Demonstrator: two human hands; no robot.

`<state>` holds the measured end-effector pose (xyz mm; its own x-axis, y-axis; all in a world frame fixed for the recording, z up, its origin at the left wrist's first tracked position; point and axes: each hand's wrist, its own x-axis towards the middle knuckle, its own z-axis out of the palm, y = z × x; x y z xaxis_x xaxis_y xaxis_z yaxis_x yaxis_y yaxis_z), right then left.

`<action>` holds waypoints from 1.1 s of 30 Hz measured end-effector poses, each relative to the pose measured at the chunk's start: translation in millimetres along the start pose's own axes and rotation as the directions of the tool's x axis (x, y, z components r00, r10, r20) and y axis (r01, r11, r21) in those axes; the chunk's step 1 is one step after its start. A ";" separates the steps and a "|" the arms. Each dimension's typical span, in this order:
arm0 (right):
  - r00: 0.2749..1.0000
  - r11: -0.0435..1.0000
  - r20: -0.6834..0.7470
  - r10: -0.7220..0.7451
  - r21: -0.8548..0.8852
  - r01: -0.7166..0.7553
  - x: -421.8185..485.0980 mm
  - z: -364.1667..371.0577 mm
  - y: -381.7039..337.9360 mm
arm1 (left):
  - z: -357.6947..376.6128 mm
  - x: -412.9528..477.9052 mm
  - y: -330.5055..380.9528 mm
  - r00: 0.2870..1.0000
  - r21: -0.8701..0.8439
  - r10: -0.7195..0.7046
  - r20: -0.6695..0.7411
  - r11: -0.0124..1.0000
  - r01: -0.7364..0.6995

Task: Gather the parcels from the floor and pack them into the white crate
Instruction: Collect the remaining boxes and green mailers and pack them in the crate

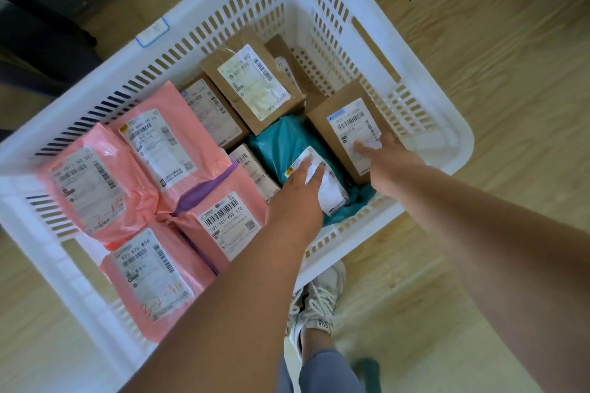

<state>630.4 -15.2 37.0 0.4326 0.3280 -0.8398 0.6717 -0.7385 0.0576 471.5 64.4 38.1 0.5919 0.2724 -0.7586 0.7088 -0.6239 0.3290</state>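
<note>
1. Crate: the white crate [402, 38] stands on the wooden floor [510, 73], and labelled parcels cover most of its bottom.
2. Four pink parcels fill its 7 to 9 o'clock side, labels up: one at 9 o'clock [95, 182], one just beside it toward the centre [166, 140], and two nearer the person [153, 277] [223, 220]. A purple strip [207, 185] crosses the last of these.
3. At 12 o'clock lies a brown box [252, 86] with a pale label, partly over a second brown box [214, 108] at its 8 o'clock.
4. The teal parcel [281, 143] sits right of centre, toward 4 o'clock, against the near wall.
5. The left hand [297, 198] rests on the teal parcel's white label, its fingers [306, 169] straight and together, gripping nothing.
6. At 3 o'clock of the teal parcel, touching it, lies another brown carton [335, 112] close to the right wall.
7. The right hand [392, 166] reaches onto this carton, its fingers [367, 148] stretched out with tips on the label, closed round nothing.
8. A grey laced shoe [316, 300] stands on the floor at 6 o'clock, just outside the crate.
</note>
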 end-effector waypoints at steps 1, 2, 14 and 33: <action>1.000 1.000 0.029 -0.007 0.029 0.006 -2.0 1.3 2.0 | -0.2 -1.3 -0.5 1.000 -0.001 -0.023 0.012 1.000 0.023; 0.999 0.998 0.036 -0.027 0.057 0.025 -4.2 3.2 3.9 | -0.9 -3.3 0.6 0.999 -0.013 -0.045 0.018 0.999 0.045; 0.985 0.983 -0.120 -0.124 0.123 0.139 -108.8 -20.5 -46.6 | -77.0 -106.1 -21.0 0.986 0.043 -0.125 -0.109 0.991 0.130; 0.921 0.932 -0.171 -0.349 -0.171 0.321 -266.1 33.6 -296.9 | -20.3 -333.4 -251.1 0.872 -0.303 -0.394 -0.290 0.902 0.307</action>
<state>295.7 97.0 225.1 0.2673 0.6607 -0.7015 0.8675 -0.4819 -0.1233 103.9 145.1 219.8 0.3484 0.6954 -0.6285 0.9373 -0.2576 0.2346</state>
